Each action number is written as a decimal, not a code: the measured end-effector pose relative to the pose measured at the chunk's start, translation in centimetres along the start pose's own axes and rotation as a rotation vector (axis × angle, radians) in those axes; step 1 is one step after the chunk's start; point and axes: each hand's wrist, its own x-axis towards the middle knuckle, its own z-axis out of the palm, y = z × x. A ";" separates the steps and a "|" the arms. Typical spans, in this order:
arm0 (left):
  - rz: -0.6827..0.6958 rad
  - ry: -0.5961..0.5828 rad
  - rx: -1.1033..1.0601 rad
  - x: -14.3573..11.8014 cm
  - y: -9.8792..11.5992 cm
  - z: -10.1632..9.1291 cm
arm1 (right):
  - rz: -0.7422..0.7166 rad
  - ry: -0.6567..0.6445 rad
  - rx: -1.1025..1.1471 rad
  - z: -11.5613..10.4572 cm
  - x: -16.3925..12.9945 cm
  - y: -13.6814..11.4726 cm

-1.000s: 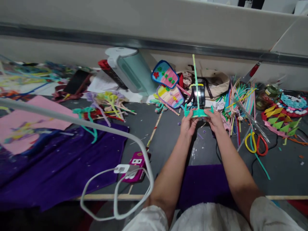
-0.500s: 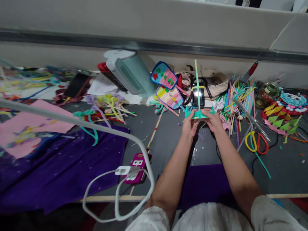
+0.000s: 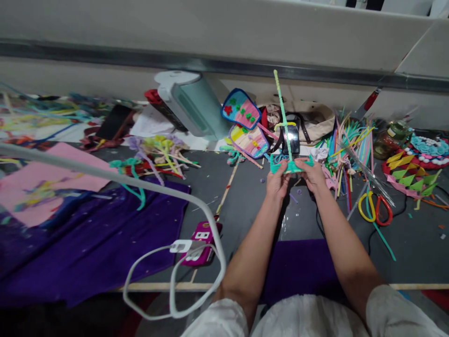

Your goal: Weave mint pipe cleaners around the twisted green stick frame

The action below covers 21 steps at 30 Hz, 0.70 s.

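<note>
1. Grey bench (image 3: 245,206) backed by a pale wall, strewn with craft scraps, seen from above the person's forearms.
2. Left hand (image 3: 277,181) and right hand (image 3: 313,175) meet over the middle of the bench, each grip pinching one end of a teal pipe-cleaner piece (image 3: 290,165) between thumb and fingertips.
3. That piece is held just above the surface, its flat woven base level between the hands, a thin green stem (image 3: 281,112) rising from it and leaning slightly left, a yellow twist wound around the stem partway up.
4. Just behind the hands lie a black roll of tape (image 3: 293,135) and two stitched felt panels (image 3: 245,124) in bright colours.
5. To the right, a loose heap of coloured pipe cleaners (image 3: 345,150) spreads beside yellow-and-red scissors (image 3: 375,210).
6. Farther right sit green felt triangles (image 3: 414,180) on a red backing.
7. To the left, a pale green cylinder-shaped device (image 3: 191,103) lies tipped against the wall.
8. Purple cloth (image 3: 91,234) covers the near left, with a magenta power strip (image 3: 201,241) and a white cable (image 3: 168,281) looping across it.
</note>
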 end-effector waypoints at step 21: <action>-0.131 -0.100 0.059 0.0 2.3 -0.2 | 0.016 0.066 -0.012 -2.4 1.3 -0.4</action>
